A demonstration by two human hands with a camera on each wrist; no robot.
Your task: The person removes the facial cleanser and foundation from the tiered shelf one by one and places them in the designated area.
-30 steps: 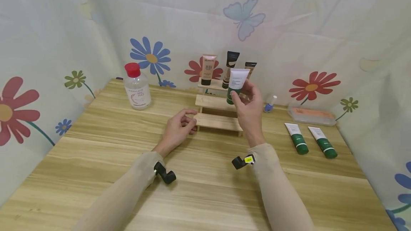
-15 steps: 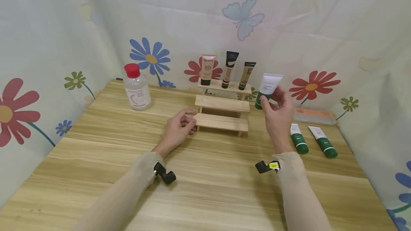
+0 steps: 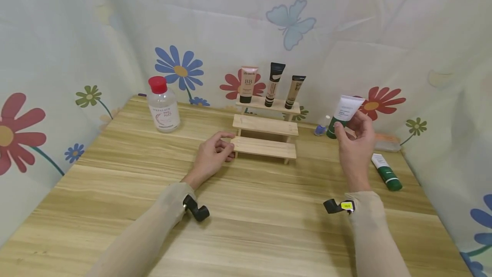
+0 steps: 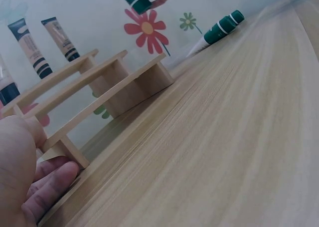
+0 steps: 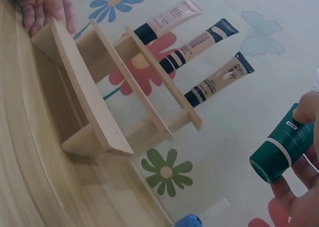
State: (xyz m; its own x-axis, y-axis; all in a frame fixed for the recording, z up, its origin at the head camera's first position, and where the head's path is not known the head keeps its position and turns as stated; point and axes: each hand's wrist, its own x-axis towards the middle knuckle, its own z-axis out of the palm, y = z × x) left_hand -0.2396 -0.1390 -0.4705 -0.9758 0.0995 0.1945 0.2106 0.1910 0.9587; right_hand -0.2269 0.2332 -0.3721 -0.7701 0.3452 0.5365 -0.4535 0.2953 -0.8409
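Observation:
My left hand (image 3: 212, 155) holds the left end of a three-step wooden display rack (image 3: 265, 146), its thumb and fingers around the lowest step's corner. In my right hand (image 3: 355, 144) a white and green squeeze tube (image 3: 345, 112) is pinched, cap down, to the right of the rack. The right wrist view shows the tube's green cap end (image 5: 279, 149) between thumb and fingers. On the top step stand a pink BB cream tube (image 3: 248, 83), a taller black-topped tube (image 3: 274, 83) and a smaller beige tube (image 3: 295, 92). The two lower steps are bare.
A clear bottle with a red cap (image 3: 164, 105) stands at the left. Behind the right hand are a blue nail polish bottle (image 3: 320, 127) and a flat clear case (image 3: 386, 142). Another white and green tube (image 3: 387, 173) lies at right. A flowered curtain (image 3: 215, 25) backs the table.
My right hand has carried the white and green tube from in front of the rack rightwards, past the nail polish. It now covers one of the lying tubes. The left hand stays put.

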